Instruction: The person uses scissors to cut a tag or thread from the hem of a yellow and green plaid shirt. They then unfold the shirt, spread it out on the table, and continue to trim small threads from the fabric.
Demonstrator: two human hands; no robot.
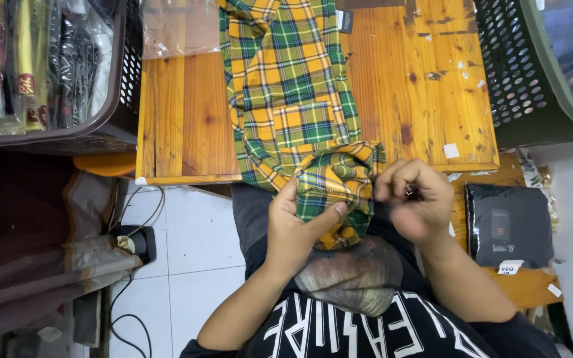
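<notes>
Wooden table: hands grip plaid shirt.

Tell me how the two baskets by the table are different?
The brown basket sits at the wooden table's left side, while the green basket sits at its right. The brown basket is packed with bagged clothes; the green basket shows only a little dark blue cloth, mostly cut off by the picture edge. Both are plastic, with walls full of small holes.
</notes>
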